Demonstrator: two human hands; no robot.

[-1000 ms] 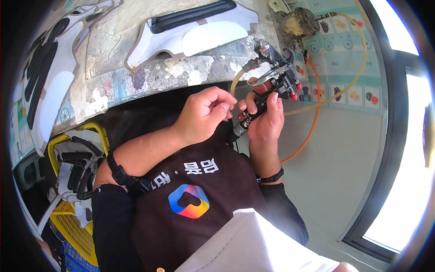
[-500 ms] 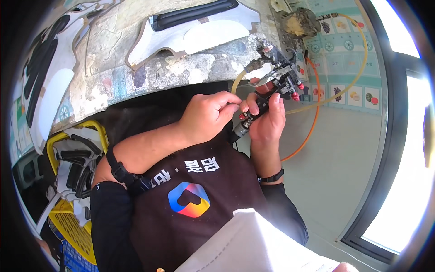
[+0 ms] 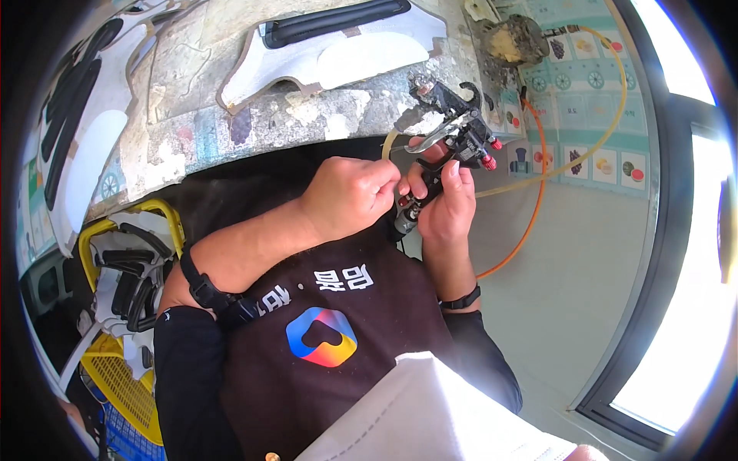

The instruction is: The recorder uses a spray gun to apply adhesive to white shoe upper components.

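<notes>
A spray gun [image 3: 461, 142] with red knobs, its body crusted with residue, is held up just off the workbench's front edge. My right hand [image 3: 447, 201] is wrapped around its handle, fingers near the trigger. My left hand [image 3: 350, 194] is closed beside the handle, thumb and forefinger pinched together. A yellowish hose [image 3: 390, 144] drops from the gun and passes out of sight at those fingers; whether they grip it is hidden. A white shaped panel [image 3: 369, 58] with a black padded strip lies on the stained workbench [image 3: 184, 84] beyond my hands.
More white-and-black panels [image 3: 84, 123] lie at the bench's left. Beside my left arm, yellow baskets [image 3: 119, 384] hold similar parts. A crusted pot [image 3: 523, 40] stands at the back right. An orange hose [image 3: 540, 184] hangs right of my right hand, before a window frame [image 3: 653, 269].
The spray gun and my right hand have shifted slightly left, the gun tilting a little. My left hand has moved slightly left, staying closed.
</notes>
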